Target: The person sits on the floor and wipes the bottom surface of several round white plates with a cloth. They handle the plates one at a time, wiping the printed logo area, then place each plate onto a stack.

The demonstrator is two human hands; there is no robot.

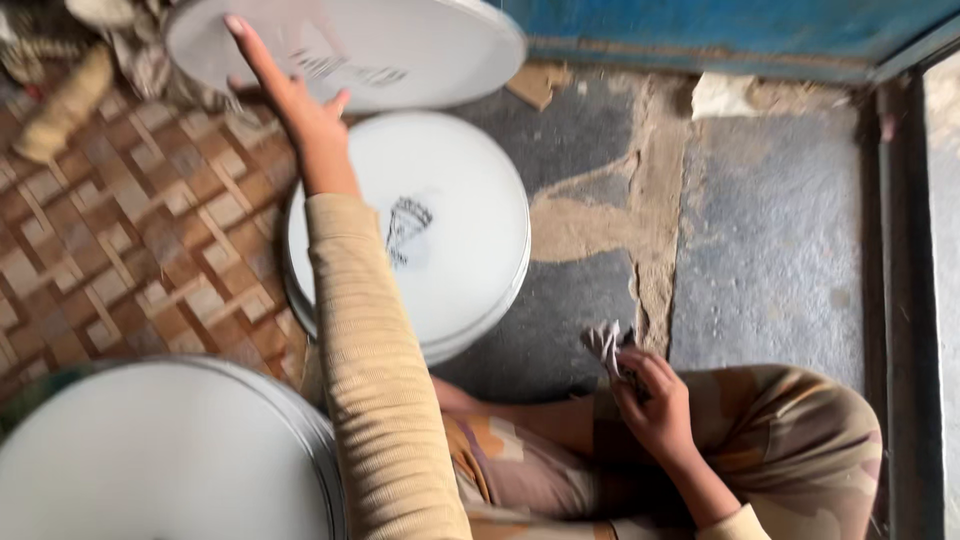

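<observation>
Discs of white, round and flat, sit around a person seated on the floor [770, 230]. The left hand [300, 100] reaches far forward with fingers spread, its palm against the near edge of the tilted disc [400, 40] at the top, apparently to steady it or tip it up. A second disc [450, 230] lies flat on a low stack between that one and the person's knees, likely kept within arm's reach; a dark cone-shaped mark is printed near its middle, and a dark line of print crosses the tilted disc. A third disc [170, 460] fills the bottom left corner, over the brown woven mat [130, 230]. The right hand [655, 405] rests on the knee, fingers curled around a bunched grey rag [605, 345].
</observation>
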